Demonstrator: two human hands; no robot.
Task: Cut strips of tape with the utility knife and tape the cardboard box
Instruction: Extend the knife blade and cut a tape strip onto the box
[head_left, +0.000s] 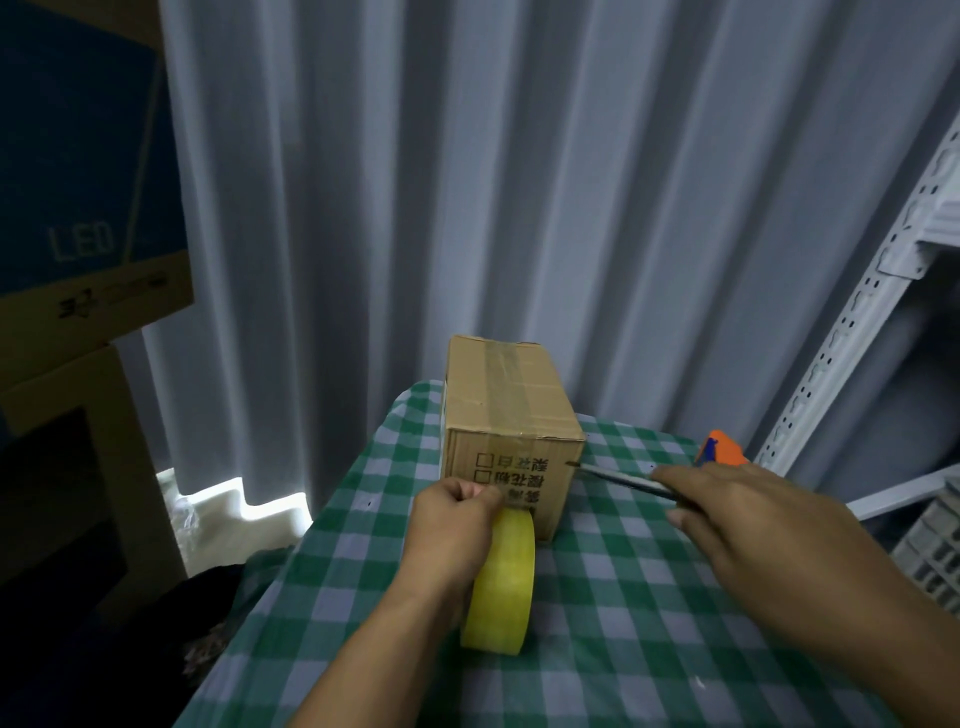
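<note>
A small cardboard box (506, 410) stands on the checked tablecloth, with clear tape along its top seam and black print on its near face. A yellow roll of tape (506, 582) stands on edge just in front of the box. My left hand (452, 525) grips the top of the roll, its fingers pinched against the box's near face. My right hand (748, 525) holds the utility knife (618, 478). The blade tip points left and touches the box's near right corner. Whether a strip of tape runs between roll and box I cannot tell.
A green and white checked cloth (623, 623) covers the table. An orange tape dispenser (719, 449) lies behind my right hand. White metal shelving (852, 322) stands at the right, large cardboard boxes (78, 260) at the left, a grey curtain (519, 182) behind.
</note>
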